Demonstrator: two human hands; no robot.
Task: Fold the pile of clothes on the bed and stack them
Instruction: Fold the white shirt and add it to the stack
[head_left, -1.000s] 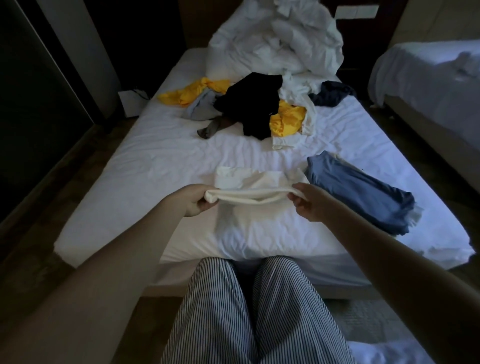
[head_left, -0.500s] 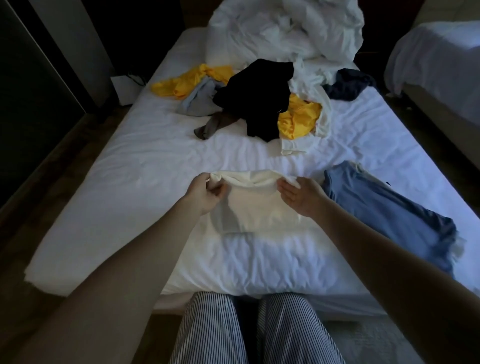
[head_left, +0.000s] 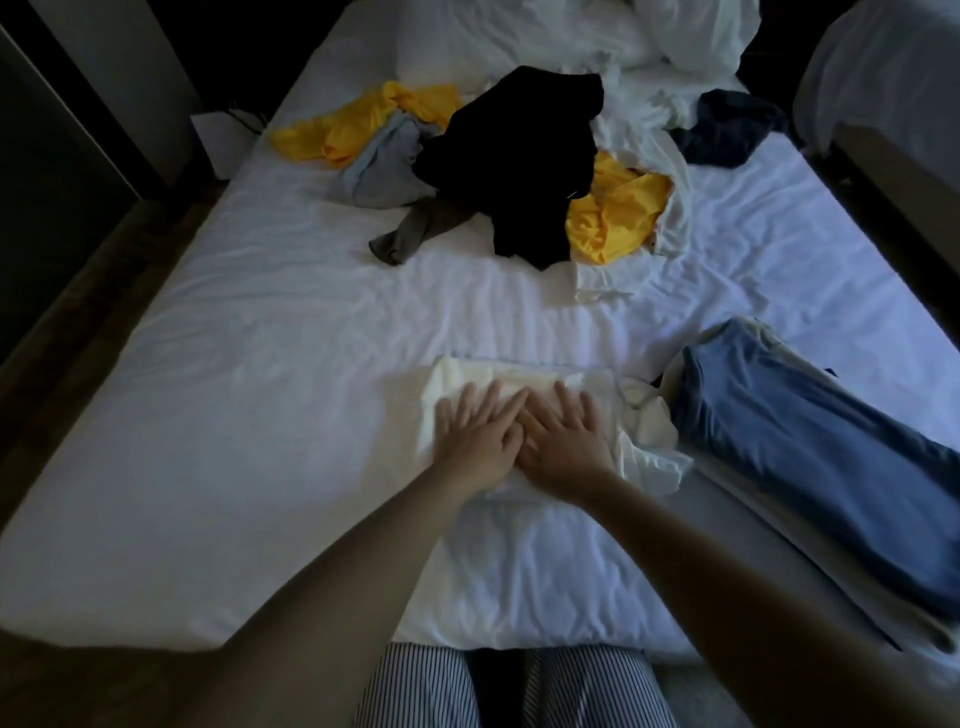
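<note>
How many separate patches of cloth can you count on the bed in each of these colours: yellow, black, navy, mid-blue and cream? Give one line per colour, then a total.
Yellow patches: 2
Black garment: 1
Navy garment: 1
Mid-blue folded garment: 1
Cream folded garment: 1
Total: 6

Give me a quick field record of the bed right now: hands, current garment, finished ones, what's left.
left hand: flat, fingers straight, pressing the cream garment
right hand: flat beside the left, pressing the same garment
cream garment: folded, lying on the bed near the person
folded: blue garment, to the right of the cream one
unfolded pile: black garment, yellow garment and others, farther up the bed
</note>
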